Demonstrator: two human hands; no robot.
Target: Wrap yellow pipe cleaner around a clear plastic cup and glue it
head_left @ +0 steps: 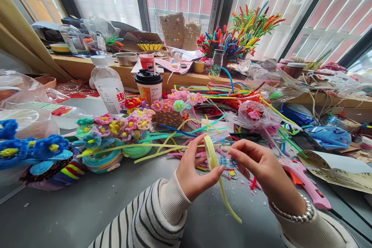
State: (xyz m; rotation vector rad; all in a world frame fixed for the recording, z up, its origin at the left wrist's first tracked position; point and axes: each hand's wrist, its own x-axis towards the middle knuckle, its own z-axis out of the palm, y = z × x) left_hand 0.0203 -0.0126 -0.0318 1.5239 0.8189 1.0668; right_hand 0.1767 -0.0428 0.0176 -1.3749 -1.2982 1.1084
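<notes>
Yellow fuzzy strip (213, 157) is forming a narrow loop above the middle of the grey desk (72, 213), its loose tail dangling toward the wearer. The left hand (193, 172) is grasping the loop between thumb and fingers. The right hand (258, 162) is hovering just beside it, thumb and forefinger bent close together; whether they are pinching anything, I cannot tell.

If the left thumb is easing its pressure, the loop could spring open, since the tail is hanging free. The dangling end could also be picking up pink crumbs if it is brushing the desk.

Long yellow stems (162, 146) are lying behind the left hand and could be snagging on its fingers. A pink glue gun (306, 186) is resting near the right wrist, where a sleeve might be knocking it. Beyond, a heap of colourful pipe cleaners (226, 95) is crowding the space. Fuzzy flowers (116, 128), a lidded paper cup (148, 89) and a clear bottle (108, 87) are standing to the left, limiting elbow room.
</notes>
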